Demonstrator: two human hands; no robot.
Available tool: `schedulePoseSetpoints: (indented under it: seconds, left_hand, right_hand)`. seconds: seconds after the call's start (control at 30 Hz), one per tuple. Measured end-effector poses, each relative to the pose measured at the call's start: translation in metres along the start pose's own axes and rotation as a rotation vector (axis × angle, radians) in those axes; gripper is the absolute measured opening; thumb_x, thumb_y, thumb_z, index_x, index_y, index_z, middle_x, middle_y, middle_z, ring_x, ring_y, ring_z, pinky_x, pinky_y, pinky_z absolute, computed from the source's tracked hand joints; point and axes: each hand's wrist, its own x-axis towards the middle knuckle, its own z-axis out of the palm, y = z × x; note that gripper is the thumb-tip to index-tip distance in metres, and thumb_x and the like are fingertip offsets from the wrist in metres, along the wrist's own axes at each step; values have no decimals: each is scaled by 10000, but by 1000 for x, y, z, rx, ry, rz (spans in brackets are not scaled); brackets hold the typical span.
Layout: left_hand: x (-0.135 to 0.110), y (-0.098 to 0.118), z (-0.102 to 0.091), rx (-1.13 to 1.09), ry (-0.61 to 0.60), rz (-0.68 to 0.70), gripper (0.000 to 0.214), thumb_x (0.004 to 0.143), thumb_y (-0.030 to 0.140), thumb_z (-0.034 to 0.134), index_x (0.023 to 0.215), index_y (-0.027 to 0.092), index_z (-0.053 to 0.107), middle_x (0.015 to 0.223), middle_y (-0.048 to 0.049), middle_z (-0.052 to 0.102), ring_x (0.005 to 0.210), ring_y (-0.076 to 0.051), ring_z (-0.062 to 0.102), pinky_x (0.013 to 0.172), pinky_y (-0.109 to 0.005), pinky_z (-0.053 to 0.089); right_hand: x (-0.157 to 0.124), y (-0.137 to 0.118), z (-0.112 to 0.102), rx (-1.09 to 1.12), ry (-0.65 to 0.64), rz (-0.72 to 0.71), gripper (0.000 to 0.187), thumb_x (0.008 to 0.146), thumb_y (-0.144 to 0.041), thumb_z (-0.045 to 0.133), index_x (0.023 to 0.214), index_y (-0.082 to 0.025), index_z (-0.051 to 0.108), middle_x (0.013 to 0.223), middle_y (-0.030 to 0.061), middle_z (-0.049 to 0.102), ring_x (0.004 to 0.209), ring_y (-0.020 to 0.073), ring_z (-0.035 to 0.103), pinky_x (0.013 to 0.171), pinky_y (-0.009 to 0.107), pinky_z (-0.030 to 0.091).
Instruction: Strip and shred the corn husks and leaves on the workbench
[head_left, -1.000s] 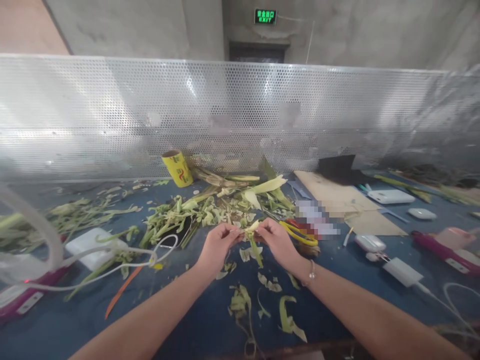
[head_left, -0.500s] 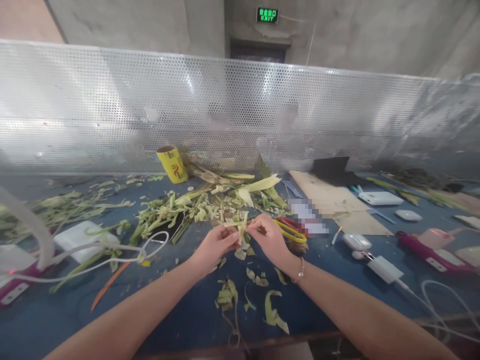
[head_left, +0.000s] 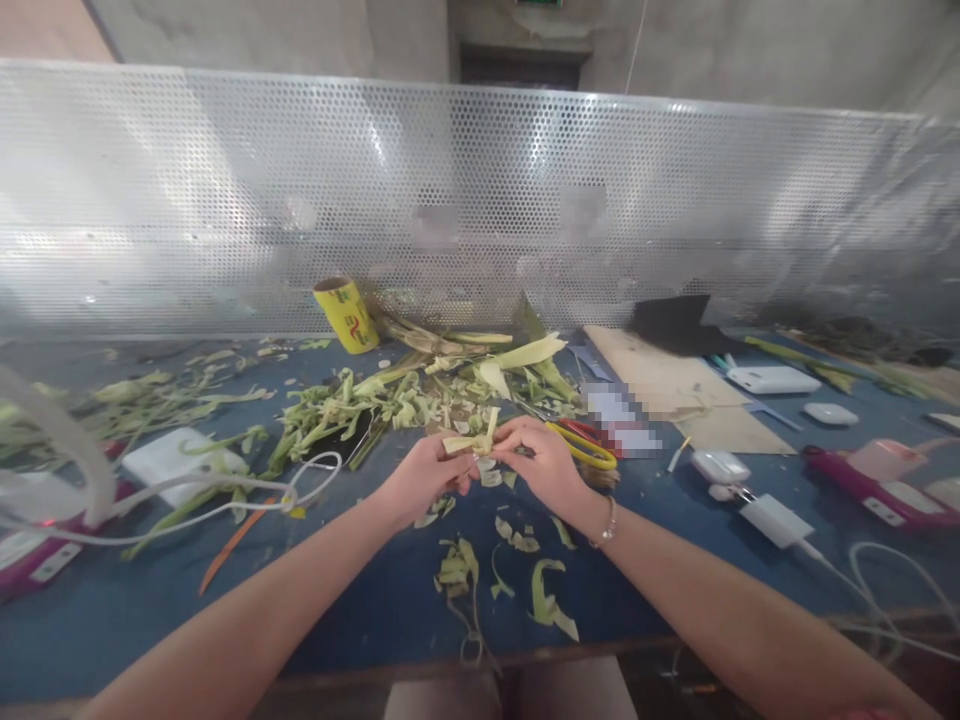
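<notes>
My left hand [head_left: 431, 478] and my right hand [head_left: 541, 462] meet over the middle of the blue table. Between them is a small piece of folded pale-green leaf strips [head_left: 480, 438], with ends sticking out left and upward. Both hands pinch it with thumb and fingers. Right behind it lies a heap of leaf scraps and knotted green pieces [head_left: 401, 400]. Close to my right hand are yellow-handled scissors [head_left: 589, 447], partly hidden, with something red beside them. Below my hands, cut leaf bits [head_left: 551, 600] and a scrap with a thin string [head_left: 457, 570] lie on the table.
A yellow cardboard tube [head_left: 346, 315] stands before the perforated metal screen [head_left: 480, 200]. White cables and a power strip [head_left: 45, 560] lie left, near an orange strip [head_left: 234, 548]. At right are cardboard [head_left: 667, 380], a charger [head_left: 776, 520], an earphone case [head_left: 720, 468] and another power strip [head_left: 885, 490].
My view has tilted down a little. The leaf piece has turned between my fingers, with one end now pointing left. Both hands keep their grip on it.
</notes>
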Motion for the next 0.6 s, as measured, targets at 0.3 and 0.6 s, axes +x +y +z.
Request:
schedulePoseSetpoints:
  seconds: [0.3,0.6]
  left_hand:
    - [2,0,-3,-166,-108,1,323,589,334,759,589,119,517,458,18,521,376,-27,379,439,-205,317]
    - [2,-1,-5,-235,-105,5,287,630,295,730,629,130,494,511,25,503,422,-30,371,456,-209,288]
  right_hand:
    - [1,-7,2,175,-20,275,82,699,-253,625,637,-200,622,804,18,680,743,152,616,700,284,466]
    - [5,2,6,498,-51,448,237,598,-304,717,685,-179,536,722,-15,617,640,105,558,644,253,461]
